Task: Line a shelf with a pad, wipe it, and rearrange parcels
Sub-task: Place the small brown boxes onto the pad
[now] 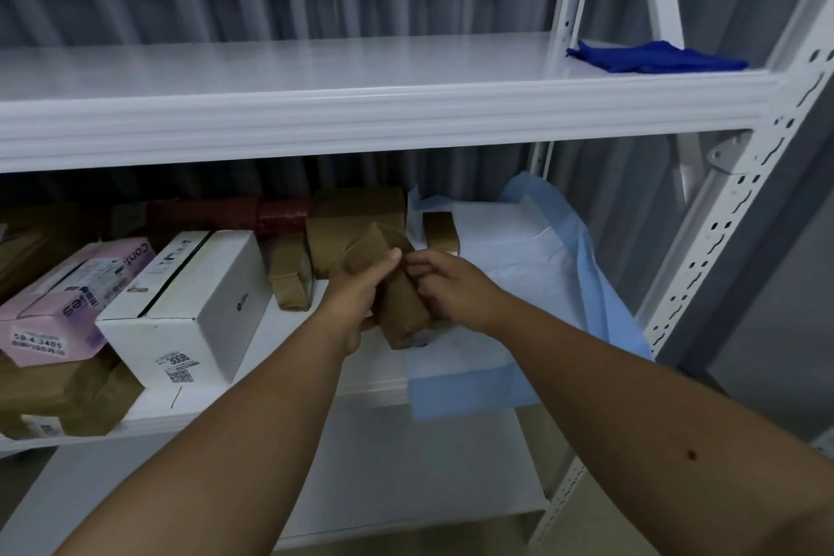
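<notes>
Head camera: both hands, left hand (361, 289) and right hand (444, 287), grasp a brown taped parcel (397, 298) above the blue-edged pad (519, 275), apparently to set it there.

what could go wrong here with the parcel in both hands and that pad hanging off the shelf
1. The blue pad overhangs the shelf's front edge and is rumpled at the right, so setting the brown parcel down might drag or bunch it.
2. The left hand and right hand hold the parcel tilted over the edge; a slip would likely drop it to the lower shelf.
3. The small taped parcel behind could get knocked.
</notes>
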